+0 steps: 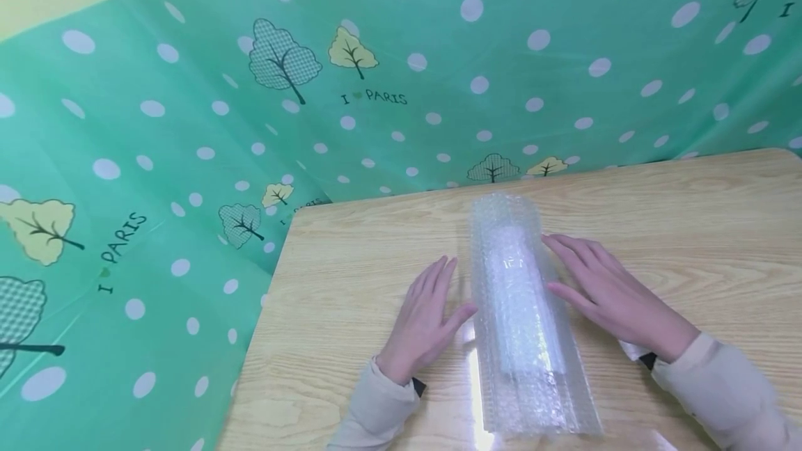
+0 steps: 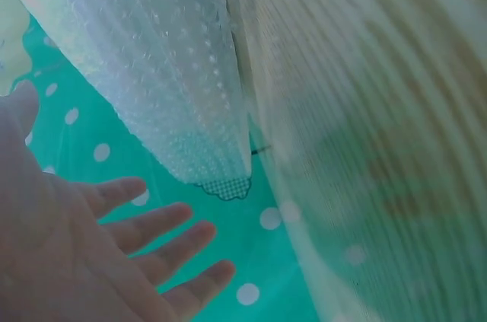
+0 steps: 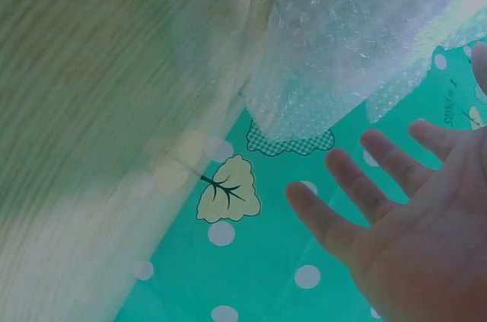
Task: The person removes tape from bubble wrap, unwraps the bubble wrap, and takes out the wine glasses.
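A long bundle of clear bubble wrap [image 1: 523, 312] lies lengthwise on the wooden table, with a whitish item inside that I cannot make out. My left hand [image 1: 422, 322] is at its left side, fingers straight and thumb tip close to the wrap's edge. On the other side my right hand [image 1: 604, 291] has its fingers extended, fingertips at or near the wrap's right edge. In the left wrist view the left hand [image 2: 99, 253] is spread with nothing in it. The right wrist view likewise shows the right hand [image 3: 403, 208] spread and holding nothing.
The wooden table [image 1: 689, 242] has pale grain and a bright light reflection near the bundle's lower left. Behind and to the left hangs a green curtain [image 1: 207, 103] with white dots, trees and lettering, close against the table's edges.
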Available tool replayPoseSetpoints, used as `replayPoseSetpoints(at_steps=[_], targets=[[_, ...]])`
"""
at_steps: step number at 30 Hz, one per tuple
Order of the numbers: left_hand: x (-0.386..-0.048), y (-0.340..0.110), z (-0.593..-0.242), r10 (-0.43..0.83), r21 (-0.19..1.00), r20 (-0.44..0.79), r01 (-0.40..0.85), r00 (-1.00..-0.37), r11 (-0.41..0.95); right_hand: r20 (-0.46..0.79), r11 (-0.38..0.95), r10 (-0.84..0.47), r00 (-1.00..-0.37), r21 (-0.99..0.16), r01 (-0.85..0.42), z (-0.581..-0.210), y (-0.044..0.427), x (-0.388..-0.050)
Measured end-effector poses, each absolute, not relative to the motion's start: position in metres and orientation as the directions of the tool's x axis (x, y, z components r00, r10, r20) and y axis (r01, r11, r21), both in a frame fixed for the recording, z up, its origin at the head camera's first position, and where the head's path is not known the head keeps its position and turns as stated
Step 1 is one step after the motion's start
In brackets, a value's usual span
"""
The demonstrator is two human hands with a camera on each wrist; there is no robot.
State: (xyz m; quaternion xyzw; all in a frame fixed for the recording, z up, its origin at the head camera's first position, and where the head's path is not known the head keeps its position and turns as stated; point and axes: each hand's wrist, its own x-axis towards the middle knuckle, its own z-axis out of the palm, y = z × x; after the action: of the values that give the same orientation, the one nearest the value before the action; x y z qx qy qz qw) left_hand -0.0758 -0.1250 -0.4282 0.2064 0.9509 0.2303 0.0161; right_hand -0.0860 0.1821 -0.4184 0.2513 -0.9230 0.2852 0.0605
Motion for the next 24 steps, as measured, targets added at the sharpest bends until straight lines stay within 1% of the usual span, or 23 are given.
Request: replayPoseSetpoints(at_steps=[6,15,24], targets=[[-0.072,-0.123,-0.429,0.393,0.504,0.041,0.358,-0.919,0.786,0.254,0.709,-0.430,-0.866,-0.500,-0.498,-0.416,0.175,-0.092],[-0.069,-0.121,-0.429,0.413,0.511,0.031,0.369,-0.910,0.776,0.243,0.710,-0.425,-0.872,-0.508,-0.488,-0.413,0.165,-0.097],[-0.069,-0.116,-0.431,0.432,0.529,0.019,0.376,-0.902,0.761,0.265,0.692,-0.437,-0.859,-0.511,-0.510,-0.415,0.164,-0.098]])
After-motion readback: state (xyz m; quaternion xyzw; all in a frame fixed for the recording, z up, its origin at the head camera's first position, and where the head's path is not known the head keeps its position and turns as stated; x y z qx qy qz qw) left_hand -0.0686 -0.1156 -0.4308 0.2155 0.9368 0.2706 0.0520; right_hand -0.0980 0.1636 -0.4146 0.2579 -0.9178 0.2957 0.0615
